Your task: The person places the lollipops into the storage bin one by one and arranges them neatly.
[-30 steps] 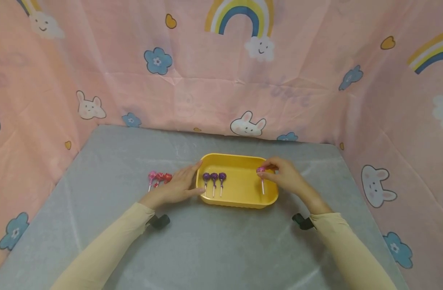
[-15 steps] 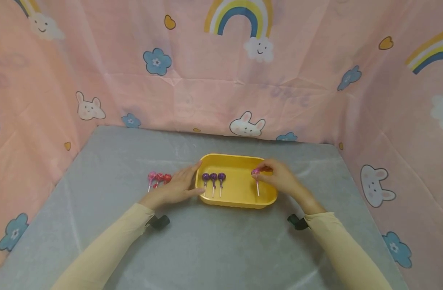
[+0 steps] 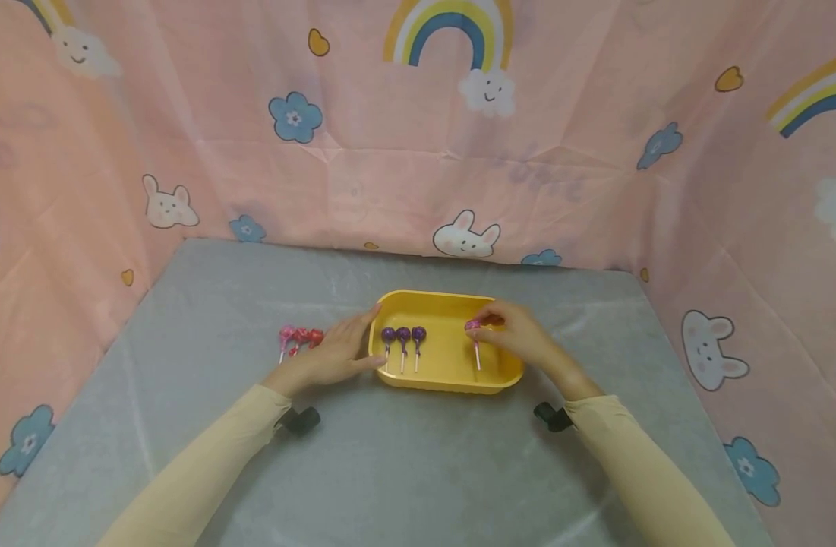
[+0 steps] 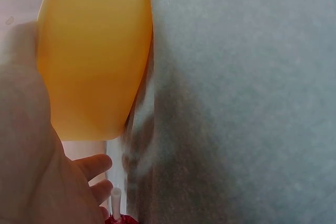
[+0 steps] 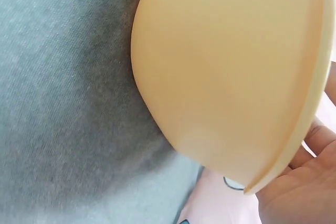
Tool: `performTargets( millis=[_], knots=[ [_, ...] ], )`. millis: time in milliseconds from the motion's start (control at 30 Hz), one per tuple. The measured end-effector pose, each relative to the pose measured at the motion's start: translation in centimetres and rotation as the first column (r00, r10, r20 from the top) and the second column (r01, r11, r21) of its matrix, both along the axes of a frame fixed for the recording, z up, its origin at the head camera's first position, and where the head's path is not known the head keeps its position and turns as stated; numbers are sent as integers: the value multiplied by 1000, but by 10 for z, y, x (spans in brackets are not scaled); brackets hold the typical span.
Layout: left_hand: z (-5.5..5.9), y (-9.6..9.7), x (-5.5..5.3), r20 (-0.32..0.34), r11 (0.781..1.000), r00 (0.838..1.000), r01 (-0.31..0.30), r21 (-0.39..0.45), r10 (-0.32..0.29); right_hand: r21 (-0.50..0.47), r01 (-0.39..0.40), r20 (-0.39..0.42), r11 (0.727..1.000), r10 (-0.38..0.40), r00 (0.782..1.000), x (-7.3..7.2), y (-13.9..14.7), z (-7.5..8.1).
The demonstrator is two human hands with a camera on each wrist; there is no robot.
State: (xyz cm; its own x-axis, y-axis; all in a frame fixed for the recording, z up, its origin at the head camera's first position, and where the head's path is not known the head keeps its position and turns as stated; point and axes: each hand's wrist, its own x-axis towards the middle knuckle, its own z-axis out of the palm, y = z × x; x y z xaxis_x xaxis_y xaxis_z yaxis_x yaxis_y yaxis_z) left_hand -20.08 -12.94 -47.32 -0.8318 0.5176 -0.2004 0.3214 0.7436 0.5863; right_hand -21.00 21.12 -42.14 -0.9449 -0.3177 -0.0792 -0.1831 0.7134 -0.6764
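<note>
My right hand [image 3: 516, 332] pinches a pink lollipop [image 3: 473, 325] by its wrapped head, over the right half of a yellow tray [image 3: 452, 378]. Its white stick points toward the near side. Three purple lollipops [image 3: 403, 334] lie side by side at the tray's left end, sticks toward me. My left hand [image 3: 335, 349] rests against the left end of the tray, thumb and fingers spread along the rim. In the right wrist view the tray's outer wall [image 5: 226, 72] hides the lollipop, and only part of my right hand [image 5: 310, 187] shows.
Left of the tray, a pink lollipop [image 3: 287, 333] and red lollipops [image 3: 315, 336] lie on the grey cloth [image 3: 418, 471], partly behind my left hand. A pink patterned curtain [image 3: 390, 182] encloses the back and sides.
My right hand has moved left over the tray, carrying the pink lollipop toward the purple ones. The left hand has stayed at the tray's left end.
</note>
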Motion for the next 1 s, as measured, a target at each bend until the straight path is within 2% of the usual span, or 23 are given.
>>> performTargets(
  millis=[267, 567, 800, 1000],
  knots=[
    [9, 0, 5, -17, 999, 1000, 26, 36, -25, 24, 22, 40, 999, -22, 999, -4, -6, -5],
    [9, 0, 4, -42, 999, 998, 40, 32, -38, -8, 25, 23, 1000, -24, 999, -6, -12, -10],
    [9, 0, 3, -31, 999, 999, 35, 15, -34, -13, 36, 28, 999, -36, 999, -7, -18, -16],
    [10, 1, 3, -23, 1000, 999, 30, 7, -29, -31, 32, -14, 999, -32, 999, -7, -25, -19]
  ],
)
